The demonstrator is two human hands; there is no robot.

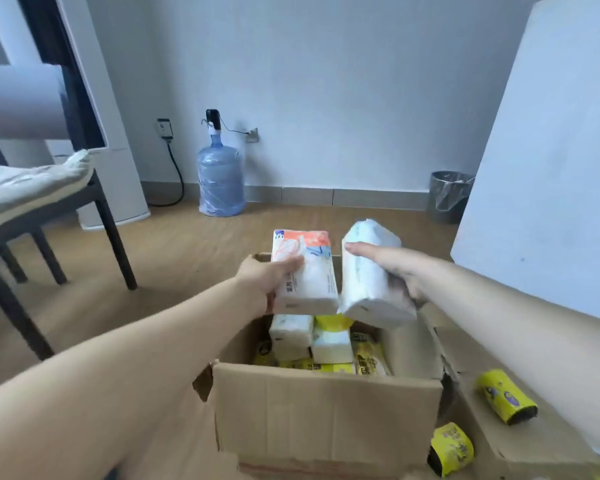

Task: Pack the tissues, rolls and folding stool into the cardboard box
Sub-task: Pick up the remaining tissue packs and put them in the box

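On a wood floor by a pale wall, the cardboard box is sitting open. The left hand is gripping an orange-topped tissue pack; the right hand is clasping a white tissue pack, both above it.

Viewpoint: one wide-angle head camera, at the person's head height.
Direction: forward and down, toward the open brown cardboard box.
Nearness: close, forearms filling the foreground.

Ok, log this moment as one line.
left hand: orange tissue pack | right hand: white tissue pack | both above cardboard box
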